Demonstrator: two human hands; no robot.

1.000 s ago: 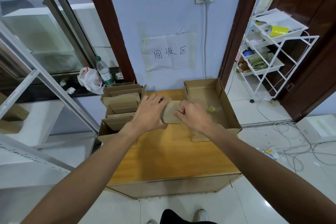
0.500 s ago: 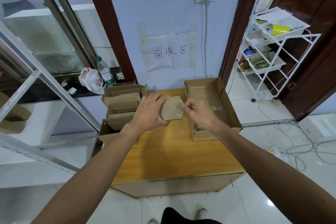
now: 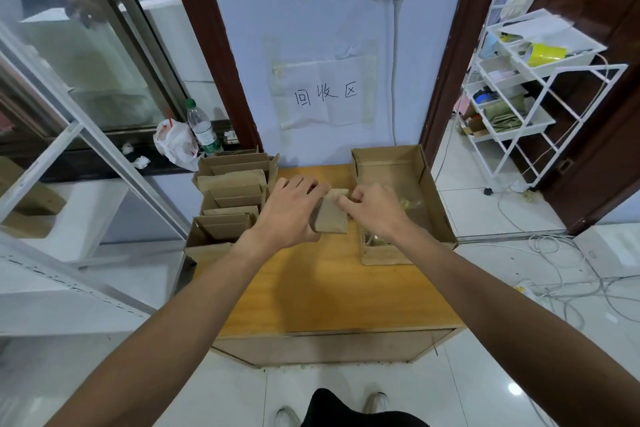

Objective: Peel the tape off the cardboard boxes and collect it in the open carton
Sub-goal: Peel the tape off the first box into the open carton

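I counted two hands in view, one small cardboard box (image 3: 330, 220) between them, one open carton (image 3: 431, 191), and a row of cardboard boxes (image 3: 232, 189) at the left whose number I could not settle, since they overlapped.

My left hand (image 3: 291, 211) gripped the small cardboard box from its left side, fingers curled over the far edge. My right hand (image 3: 375, 210) had its fingers bent and pinched at the box's far right corner; whether tape sat in that pinch I could not tell.

The box was above the far middle of the table (image 3: 329, 291), broad face up, its long axis running near to far and leaning slightly to the right at the far end. The open carton stood just right of it, mouth up, long axis also near to far, with crumpled tape (image 3: 408, 206) inside.

The carton's right wall lined up with the table's right edge, and the row of boxes hung over the left edge. Bare wood ran from my hands to the near edge.
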